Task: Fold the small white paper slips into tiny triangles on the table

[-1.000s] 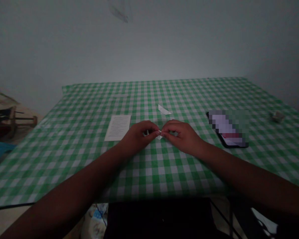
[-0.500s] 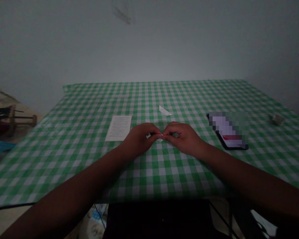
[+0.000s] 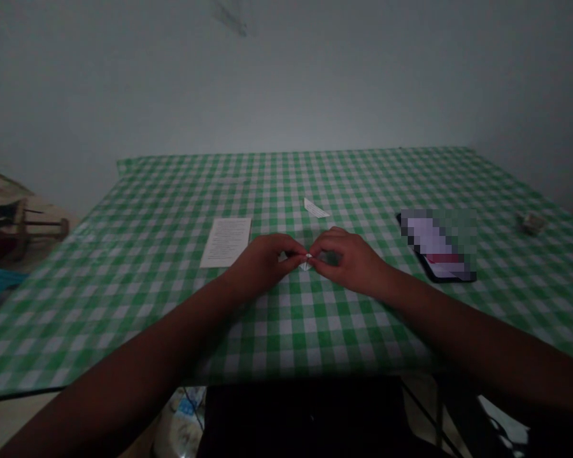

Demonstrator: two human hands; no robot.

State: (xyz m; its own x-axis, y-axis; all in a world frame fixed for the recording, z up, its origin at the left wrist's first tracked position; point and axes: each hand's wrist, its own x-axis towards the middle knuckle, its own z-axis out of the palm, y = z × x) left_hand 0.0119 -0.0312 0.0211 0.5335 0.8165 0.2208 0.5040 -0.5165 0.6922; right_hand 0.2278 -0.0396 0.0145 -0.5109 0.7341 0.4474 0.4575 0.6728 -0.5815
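My left hand [image 3: 262, 262] and my right hand [image 3: 351, 261] meet at the middle of a table covered by a green and white checked cloth [image 3: 138, 280]. Both pinch a tiny folded piece of white paper [image 3: 306, 261] between thumb and fingertips, just above the cloth. Most of the paper is hidden by my fingers. A second small white paper scrap [image 3: 315, 208] lies a little beyond my hands.
A white printed card [image 3: 226, 242] lies left of my hands. A dark phone [image 3: 437, 245] with a lit, blurred screen lies to the right. A small grey object [image 3: 531, 222] sits near the right edge. A wall stands behind the table, furniture at far left.
My hands have stayed together on the small paper, with only slight finger shifts. The view moved a little up and down.
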